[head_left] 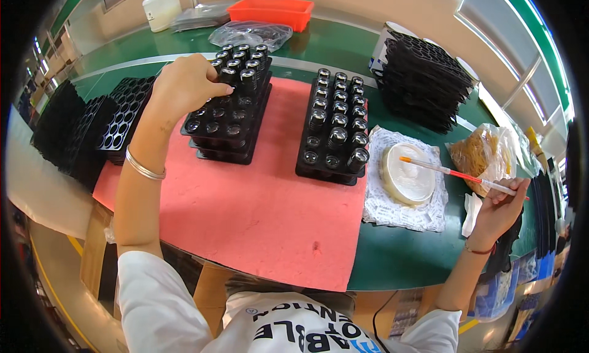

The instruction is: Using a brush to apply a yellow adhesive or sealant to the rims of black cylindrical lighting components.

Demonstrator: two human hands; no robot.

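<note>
My left hand (184, 83) rests on the left black tray (211, 145), its fingers closed on one small dark cylindrical part (227, 75) near the tray's far end. A second black tray (319, 169) of the same shiny-topped parts stands to its right, both on a pink mat (264, 218). My right hand (500, 202) holds a thin white and orange brush stick (457, 174), whose orange tip reaches over a round shallow dish of pale paste (407, 173). The dish sits on a sheet of printed paper (392, 215).
Empty black trays are stacked at the far right (423, 77) and at the left (119, 116). A bag of tan rubber bands (481, 153) lies by the dish. An orange bin (273, 12), a clear plastic bag (248, 34) and a white jug (161, 8) stand at the back of the green table (405, 255).
</note>
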